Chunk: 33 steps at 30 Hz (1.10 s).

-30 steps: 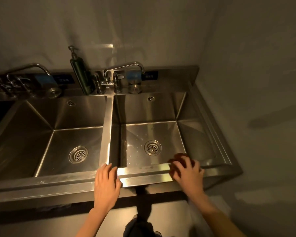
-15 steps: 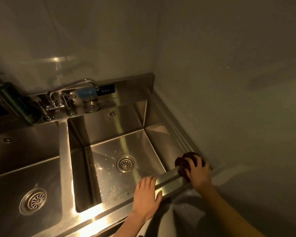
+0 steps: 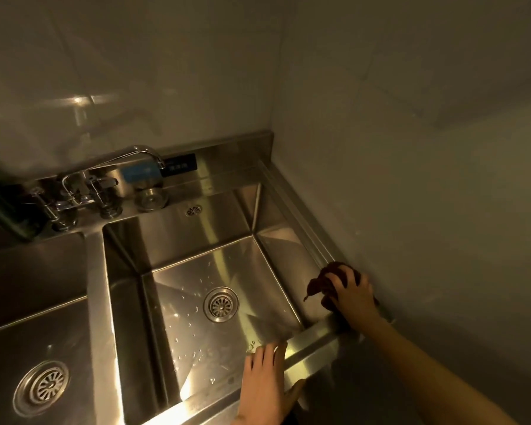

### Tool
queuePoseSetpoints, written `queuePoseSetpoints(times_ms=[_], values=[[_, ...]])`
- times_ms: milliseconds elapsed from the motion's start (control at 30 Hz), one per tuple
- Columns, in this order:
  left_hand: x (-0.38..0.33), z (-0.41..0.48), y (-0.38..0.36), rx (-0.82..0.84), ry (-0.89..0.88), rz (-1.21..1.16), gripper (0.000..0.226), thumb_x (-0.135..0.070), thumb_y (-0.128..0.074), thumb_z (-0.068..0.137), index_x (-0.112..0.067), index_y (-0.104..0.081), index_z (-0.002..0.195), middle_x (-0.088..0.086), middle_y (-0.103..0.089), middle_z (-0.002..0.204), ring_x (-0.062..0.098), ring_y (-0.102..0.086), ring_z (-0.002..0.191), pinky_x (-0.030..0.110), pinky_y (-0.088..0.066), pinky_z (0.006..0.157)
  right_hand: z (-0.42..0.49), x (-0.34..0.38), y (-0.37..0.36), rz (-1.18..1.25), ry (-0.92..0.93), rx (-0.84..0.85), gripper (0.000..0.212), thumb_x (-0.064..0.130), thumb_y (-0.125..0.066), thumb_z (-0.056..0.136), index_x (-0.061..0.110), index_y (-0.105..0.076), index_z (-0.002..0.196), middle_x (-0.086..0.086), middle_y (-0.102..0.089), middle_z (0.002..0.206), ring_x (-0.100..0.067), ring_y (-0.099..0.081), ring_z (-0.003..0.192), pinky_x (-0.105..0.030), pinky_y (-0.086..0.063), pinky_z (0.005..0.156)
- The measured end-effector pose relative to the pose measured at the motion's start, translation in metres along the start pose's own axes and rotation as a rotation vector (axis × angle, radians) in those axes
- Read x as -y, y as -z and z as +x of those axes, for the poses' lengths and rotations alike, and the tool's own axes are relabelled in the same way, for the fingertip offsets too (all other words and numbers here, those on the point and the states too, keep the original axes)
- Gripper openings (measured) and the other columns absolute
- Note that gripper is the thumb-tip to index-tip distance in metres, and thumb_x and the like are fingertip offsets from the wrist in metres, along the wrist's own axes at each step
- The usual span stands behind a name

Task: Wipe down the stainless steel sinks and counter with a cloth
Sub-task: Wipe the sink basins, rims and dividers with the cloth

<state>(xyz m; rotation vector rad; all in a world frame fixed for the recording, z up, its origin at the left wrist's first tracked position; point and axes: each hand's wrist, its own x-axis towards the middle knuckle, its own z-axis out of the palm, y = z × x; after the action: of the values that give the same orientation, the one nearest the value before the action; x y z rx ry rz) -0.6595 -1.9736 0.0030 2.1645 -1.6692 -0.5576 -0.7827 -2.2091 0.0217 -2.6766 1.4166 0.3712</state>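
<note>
My right hand [image 3: 354,296] grips a dark reddish-brown cloth [image 3: 321,282] and presses it on the front right corner of the right sink's rim [image 3: 311,340]. My left hand [image 3: 265,384] lies flat, fingers together, on the same front rim, holding nothing. The right sink [image 3: 196,271] is a steel basin with a round drain [image 3: 221,304] and water drops on its floor. The left sink [image 3: 34,332] is partly in view at the left edge, with its own drain [image 3: 42,388].
A chrome faucet [image 3: 111,176] and its handles stand on the back ledge, beside a round steel cap [image 3: 151,197]. A dark soap bottle [image 3: 3,210] is at the far left. Walls close in behind and on the right, right against the counter edge [image 3: 301,207].
The view has swung right and closer. My right hand has slid the cloth along the front rim into the right corner. My left hand has followed rightward along the rim.
</note>
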Motion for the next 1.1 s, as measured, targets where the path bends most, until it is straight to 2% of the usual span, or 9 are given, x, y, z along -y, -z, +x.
queuePoseSetpoints(times_ms=[67, 200, 267, 367, 500, 667, 800, 967, 1100], values=[[0.002, 0.007, 0.006, 0.001, -0.008, 0.001, 0.067, -0.069, -0.056, 0.064, -0.029, -0.062, 0.117, -0.012, -0.060, 0.107, 0.008, -0.061, 0.093, 0.022, -0.052, 0.075, 0.018, 0.007, 0.007, -0.023, 0.011, 0.006, 0.054, 0.042, -0.046, 0.094, 0.033, -0.025, 0.144, -0.006, -0.012, 0.154, -0.039, -0.018, 0.134, -0.050, -0.023, 0.113], [0.028, 0.039, 0.018, -0.031, 0.064, 0.053, 0.067, -0.064, -0.035, 0.085, -0.029, -0.030, 0.142, -0.010, -0.035, 0.140, 0.012, -0.033, 0.126, 0.026, -0.027, 0.104, 0.059, 0.025, 0.025, -0.056, 0.052, -0.039, 0.056, 0.036, -0.062, 0.088, 0.024, -0.040, 0.138, -0.015, -0.030, 0.147, -0.044, -0.037, 0.121, -0.050, -0.039, 0.099], [0.047, 0.068, 0.041, -0.135, 0.148, 0.084, 0.065, -0.059, -0.039, 0.088, -0.024, -0.031, 0.142, -0.005, -0.034, 0.145, 0.014, -0.031, 0.131, 0.028, -0.023, 0.108, 0.086, 0.033, 0.034, -0.036, 0.079, -0.063, 0.055, 0.033, -0.065, 0.085, 0.020, -0.046, 0.135, -0.019, -0.037, 0.143, -0.048, -0.042, 0.114, -0.051, -0.042, 0.094], [0.084, 0.124, 0.093, -0.242, 0.271, 0.098, 0.074, -0.048, -0.054, 0.086, -0.014, -0.026, 0.146, 0.006, -0.029, 0.152, 0.023, -0.027, 0.138, 0.035, -0.021, 0.113, 0.129, 0.046, 0.043, -0.049, 0.123, -0.013, 0.055, 0.042, -0.050, 0.092, 0.027, -0.031, 0.141, -0.011, -0.022, 0.150, -0.044, -0.030, 0.124, -0.050, -0.034, 0.102], [0.139, 0.195, 0.154, -0.318, 0.332, 0.187, 0.085, -0.035, -0.066, 0.078, -0.010, -0.023, 0.148, 0.010, -0.021, 0.155, 0.026, -0.017, 0.143, 0.039, -0.017, 0.117, 0.176, 0.058, 0.050, -0.069, 0.167, -0.031, 0.056, 0.043, -0.048, 0.092, 0.027, -0.027, 0.142, -0.010, -0.020, 0.151, -0.042, -0.029, 0.125, -0.048, -0.034, 0.103], [0.188, 0.251, 0.180, -0.185, 0.410, 0.303, 0.097, -0.043, -0.063, 0.081, -0.010, -0.004, 0.150, 0.009, 0.001, 0.159, 0.025, 0.003, 0.146, 0.038, -0.007, 0.119, 0.233, 0.079, 0.069, -0.046, 0.209, 0.010, 0.063, 0.048, -0.052, 0.090, 0.029, -0.024, 0.142, -0.011, -0.014, 0.152, -0.043, -0.025, 0.128, -0.054, -0.029, 0.108], [0.202, 0.278, 0.175, -0.102, 0.433, 0.332, 0.098, -0.044, -0.060, 0.083, -0.011, 0.002, 0.150, 0.009, 0.005, 0.159, 0.025, 0.007, 0.146, 0.040, -0.003, 0.119, 0.274, 0.090, 0.085, -0.076, 0.279, 0.094, 0.086, 0.055, -0.066, 0.076, 0.033, -0.019, 0.144, -0.008, -0.008, 0.153, -0.048, -0.020, 0.131, -0.059, -0.023, 0.109], [0.209, 0.286, 0.160, -0.132, 0.465, 0.277, 0.095, -0.043, -0.058, 0.083, -0.014, 0.001, 0.151, 0.005, 0.004, 0.160, 0.022, 0.008, 0.146, 0.037, -0.002, 0.118, 0.322, 0.100, 0.108, -0.017, 0.335, -0.026, 0.058, 0.036, -0.057, 0.090, 0.028, -0.030, 0.141, -0.011, -0.024, 0.149, -0.043, -0.032, 0.127, -0.048, -0.031, 0.108], [0.214, 0.284, 0.148, -0.175, 0.487, 0.227, 0.094, -0.042, -0.058, 0.084, -0.017, 0.003, 0.151, 0.005, 0.009, 0.159, 0.023, 0.013, 0.145, 0.038, 0.002, 0.117, 0.356, 0.132, 0.123, 0.311, 0.142, -0.157, 0.050, 0.025, -0.054, 0.093, 0.021, -0.035, 0.139, -0.018, -0.030, 0.144, -0.043, -0.035, 0.126, -0.047, -0.031, 0.106]])
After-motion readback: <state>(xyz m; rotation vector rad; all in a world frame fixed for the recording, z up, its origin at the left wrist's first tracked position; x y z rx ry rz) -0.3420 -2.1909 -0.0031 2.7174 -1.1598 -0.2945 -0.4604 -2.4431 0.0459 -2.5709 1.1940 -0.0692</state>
